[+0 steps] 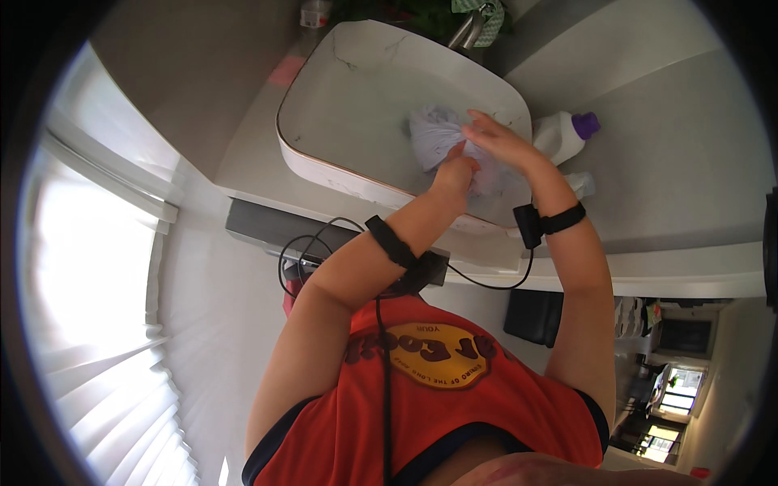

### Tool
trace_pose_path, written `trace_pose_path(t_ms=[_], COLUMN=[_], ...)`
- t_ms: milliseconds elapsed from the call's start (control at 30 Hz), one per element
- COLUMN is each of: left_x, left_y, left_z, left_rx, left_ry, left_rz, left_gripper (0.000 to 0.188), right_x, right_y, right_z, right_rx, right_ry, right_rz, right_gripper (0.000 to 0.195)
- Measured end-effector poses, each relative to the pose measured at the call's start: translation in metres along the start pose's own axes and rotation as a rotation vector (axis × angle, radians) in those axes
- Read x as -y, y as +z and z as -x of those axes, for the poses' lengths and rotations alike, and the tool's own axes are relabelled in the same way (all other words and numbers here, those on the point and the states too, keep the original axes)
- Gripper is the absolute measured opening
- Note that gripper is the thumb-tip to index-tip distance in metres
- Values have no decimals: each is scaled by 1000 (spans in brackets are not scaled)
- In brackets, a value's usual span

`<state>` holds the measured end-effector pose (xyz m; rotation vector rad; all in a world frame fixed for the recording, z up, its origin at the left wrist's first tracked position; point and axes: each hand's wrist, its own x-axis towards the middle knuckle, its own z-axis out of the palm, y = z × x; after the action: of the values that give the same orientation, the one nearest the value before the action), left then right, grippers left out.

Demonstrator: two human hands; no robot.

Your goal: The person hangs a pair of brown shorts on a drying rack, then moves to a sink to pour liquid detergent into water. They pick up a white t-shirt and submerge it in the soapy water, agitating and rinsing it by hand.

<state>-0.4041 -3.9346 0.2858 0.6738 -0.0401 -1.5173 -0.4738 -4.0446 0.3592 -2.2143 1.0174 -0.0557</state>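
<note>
A bunched white cloth (434,136) lies in cloudy water at the right part of a white marble-patterned basin (340,177). My left hand (457,173) has its fingers curled around a gathered part of the cloth. Beside it, above the basin's right side, my right hand (499,141) has its fingers extended and apart, with the fingertips at the cloth's edge. A paler, pinkish stretch of the fabric below my hands is blurred under the water. Both forearms wear black straps, and a small black box sits on the right one.
A metal faucet (469,29) with a green patterned cloth (491,24) stands behind the basin. To the right, a white bottle with a purple cap (585,126) is on the counter (249,164). Black cables (495,285) hang between my forearms. A drawer front (267,228) is below the counter.
</note>
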Motion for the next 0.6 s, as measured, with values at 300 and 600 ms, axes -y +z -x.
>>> trace_pose_path(t_ms=[300, 600], left_x=[5, -13], left_y=[-34, -57], left_z=[-40, -61], left_rx=[9, 182], left_ry=[-178, -136], left_rz=[122, 284], left_gripper=[23, 39], right_x=[-78, 0], right_y=[32, 34], right_z=[-39, 38], right_rx=[105, -193], right_ry=[30, -354], right_rz=[507, 207], right_gripper=[55, 25])
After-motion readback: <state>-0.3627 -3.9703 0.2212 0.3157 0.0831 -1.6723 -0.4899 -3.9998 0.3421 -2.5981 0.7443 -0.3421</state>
